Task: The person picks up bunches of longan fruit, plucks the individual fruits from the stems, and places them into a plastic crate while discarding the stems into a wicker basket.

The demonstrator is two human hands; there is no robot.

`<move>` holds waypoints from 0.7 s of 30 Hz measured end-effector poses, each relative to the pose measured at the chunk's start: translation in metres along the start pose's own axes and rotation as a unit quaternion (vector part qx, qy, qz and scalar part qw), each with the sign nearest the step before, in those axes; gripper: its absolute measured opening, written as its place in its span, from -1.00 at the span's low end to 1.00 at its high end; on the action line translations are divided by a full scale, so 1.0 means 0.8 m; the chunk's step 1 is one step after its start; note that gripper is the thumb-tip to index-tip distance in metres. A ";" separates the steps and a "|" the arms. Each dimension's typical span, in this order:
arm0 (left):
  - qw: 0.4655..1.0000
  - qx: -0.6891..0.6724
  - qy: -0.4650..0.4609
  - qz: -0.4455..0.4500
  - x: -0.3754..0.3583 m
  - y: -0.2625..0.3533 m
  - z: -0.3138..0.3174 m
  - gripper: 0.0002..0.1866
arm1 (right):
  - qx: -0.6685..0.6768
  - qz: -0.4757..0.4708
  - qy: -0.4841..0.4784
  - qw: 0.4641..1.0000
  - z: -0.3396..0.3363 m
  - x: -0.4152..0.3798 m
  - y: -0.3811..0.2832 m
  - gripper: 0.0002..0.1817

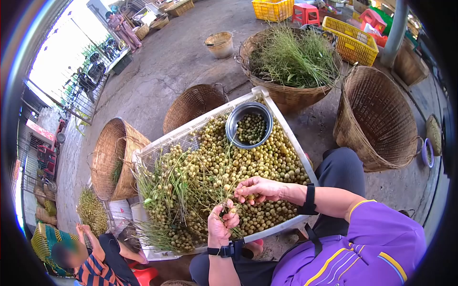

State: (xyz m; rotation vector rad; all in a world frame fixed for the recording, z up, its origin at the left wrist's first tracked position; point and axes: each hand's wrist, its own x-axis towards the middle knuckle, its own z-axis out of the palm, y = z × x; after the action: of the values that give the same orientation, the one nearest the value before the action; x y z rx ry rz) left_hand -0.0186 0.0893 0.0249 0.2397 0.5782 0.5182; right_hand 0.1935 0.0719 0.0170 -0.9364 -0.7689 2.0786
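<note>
My left hand is closed around a thin green stem sprig with fruit at its top, over the near side of a white plastic crate. Just to its right, my right hand has its fingers curled and pinched on small round yellow-brown fruit. Loose round fruit covers the crate's right and middle. On the left lies a heap of stemmed fruit bunches with long green stalks. A steel bowl of smaller, greener fruit stands at the crate's far corner.
Wicker baskets stand around the crate: one heaped with green stalks, others at right, behind and left. Another person sits at lower left beside a fruit pile. Yellow crates and a bucket lie farther back.
</note>
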 end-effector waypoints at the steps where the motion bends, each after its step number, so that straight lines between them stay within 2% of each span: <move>1: 1.000 0.002 0.003 0.002 0.000 0.000 0.001 -0.71 | -0.002 -0.003 -0.001 1.000 -0.003 0.001 0.003 -0.70; 3: 0.999 0.039 0.026 0.024 0.000 -0.003 0.001 -0.70 | 0.090 -0.002 0.034 0.995 -0.007 0.001 0.005 -0.77; 6: 0.993 0.080 0.059 0.066 0.000 -0.003 0.005 -0.71 | 0.326 -0.004 0.007 0.945 -0.022 0.001 -0.001 -0.79; 7: 0.990 0.086 0.068 0.084 0.000 -0.003 0.006 -0.73 | 0.337 -0.025 0.034 0.940 -0.024 0.000 0.000 -0.78; 10: 0.987 0.085 0.077 0.110 0.004 -0.001 0.003 -0.75 | 0.114 -0.014 0.052 0.992 -0.013 -0.011 -0.007 -0.78; 11: 0.984 0.096 0.087 0.123 0.005 -0.001 0.004 -0.75 | 0.025 0.005 0.045 0.999 -0.002 -0.015 -0.009 -0.78; 13: 0.980 0.100 0.116 0.124 0.006 -0.004 0.009 -0.76 | -0.064 0.026 0.005 0.998 0.015 -0.018 -0.012 -0.72; 16: 0.965 0.159 0.158 0.139 0.008 -0.010 0.019 -0.76 | -0.112 0.013 0.002 0.994 0.026 -0.013 -0.003 -0.70; 21: 0.958 0.184 0.174 0.134 0.010 -0.018 0.019 -0.75 | -0.066 0.007 0.019 0.998 0.025 -0.009 0.003 -0.72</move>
State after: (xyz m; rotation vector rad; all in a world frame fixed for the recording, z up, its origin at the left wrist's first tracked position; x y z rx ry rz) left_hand 0.0014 0.0803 0.0288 0.5938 0.9964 0.7217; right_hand 0.1799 0.0607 0.0291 -1.0534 -0.8904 2.0352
